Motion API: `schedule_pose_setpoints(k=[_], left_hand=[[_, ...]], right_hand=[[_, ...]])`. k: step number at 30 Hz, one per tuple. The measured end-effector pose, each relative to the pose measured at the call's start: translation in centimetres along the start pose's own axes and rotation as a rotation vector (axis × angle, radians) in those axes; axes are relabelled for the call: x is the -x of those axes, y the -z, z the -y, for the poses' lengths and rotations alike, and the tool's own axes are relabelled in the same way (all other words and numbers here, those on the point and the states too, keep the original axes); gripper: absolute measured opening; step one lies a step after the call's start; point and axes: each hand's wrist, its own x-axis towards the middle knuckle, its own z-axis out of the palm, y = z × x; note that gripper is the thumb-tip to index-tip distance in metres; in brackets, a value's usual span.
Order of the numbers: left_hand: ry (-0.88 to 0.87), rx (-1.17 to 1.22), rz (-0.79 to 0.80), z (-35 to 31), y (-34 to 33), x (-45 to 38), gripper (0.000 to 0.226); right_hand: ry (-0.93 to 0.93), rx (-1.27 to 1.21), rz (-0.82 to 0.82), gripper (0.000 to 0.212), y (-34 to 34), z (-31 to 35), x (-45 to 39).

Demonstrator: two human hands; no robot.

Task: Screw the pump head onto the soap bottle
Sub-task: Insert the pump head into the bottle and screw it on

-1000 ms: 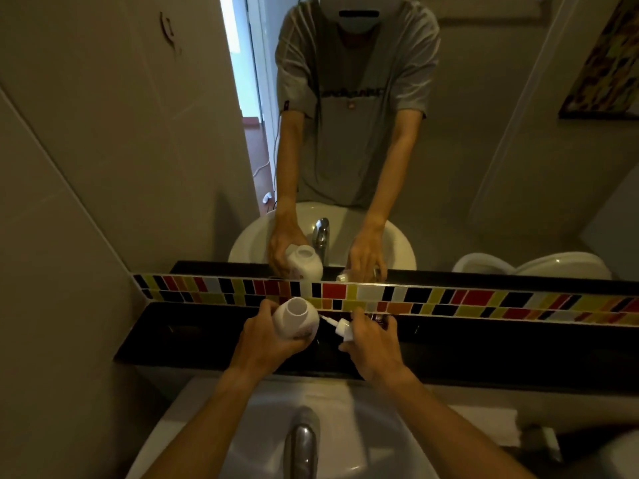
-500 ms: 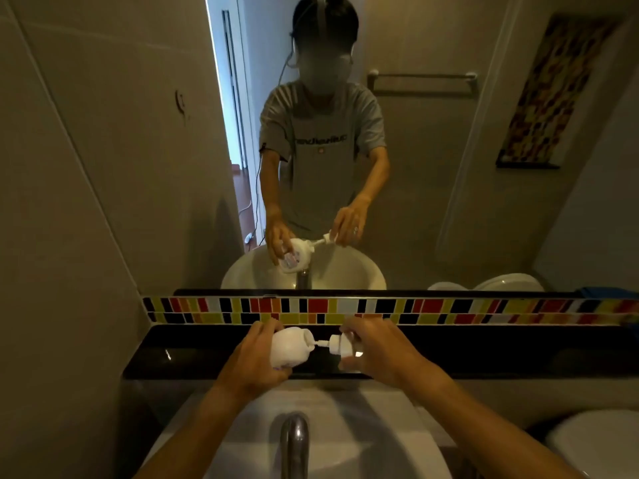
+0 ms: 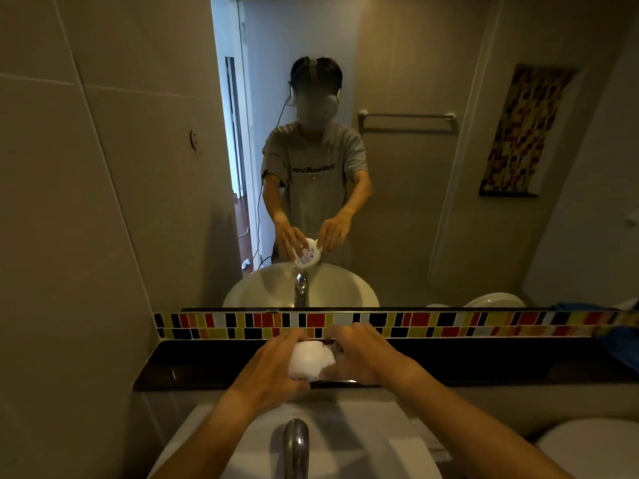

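A small white soap bottle (image 3: 307,359) lies tilted on its side in my left hand (image 3: 273,369), above the sink's back edge. My right hand (image 3: 359,354) is closed over the bottle's neck end, where the pump head sits; the pump head itself is hidden under my fingers. The two hands touch around the bottle. In the mirror the bottle's reflection (image 3: 307,258) shows a coloured label between both hands.
A white sink (image 3: 397,440) with a chrome tap (image 3: 296,444) lies right below my hands. A black shelf (image 3: 193,368) and a coloured tile strip (image 3: 449,323) run behind. A toilet (image 3: 587,451) is at the lower right, a blue cloth (image 3: 622,344) on the right.
The pump's tube has gone into the bottle and my right hand has closed up against the neck. My head has lifted, so the mirror shows more of the person.
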Motion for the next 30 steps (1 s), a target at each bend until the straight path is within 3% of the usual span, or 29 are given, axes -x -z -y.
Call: schedule_pose_setpoints(k=[7,8,10,11,15,20,25,30], left_hand=[[0.094,0.240,-0.017,0.1,-0.1,0.8,0.070],[0.118,0.282,-0.024,0.1,-0.1,0.8,0.068],[0.153,0.338,-0.038,0.1,0.0,0.6,0.064],[0.169,0.353,-0.042,0.0,-0.1,0.5,0.062],[0.232,0.414,-0.041,-0.6,-0.6,-0.4,0.060],[0.285,0.445,-0.051,-1.0,-0.7,-1.8,0.058],[0.331,0.498,-0.073,-0.7,-0.2,-2.2,0.055],[0.309,0.533,-0.139,-1.4,0.1,-2.0,0.058]], right_hand=[[-0.443,-0.954,0.174,0.095,4.3,-1.1,0.2],[-0.485,-1.079,0.155,0.088,4.6,-1.8,0.4],[-0.512,-1.236,0.075,0.053,4.1,-2.7,0.6],[-0.498,-1.248,0.051,0.040,3.4,-2.9,0.6],[-0.376,-1.178,0.031,0.057,1.4,-0.9,0.1],[-0.314,-1.260,-0.053,0.052,0.6,2.0,-1.3],[-0.330,-1.236,-0.134,0.035,0.9,3.1,-2.1],[-0.436,-1.162,-0.329,0.058,0.1,4.9,-2.8]])
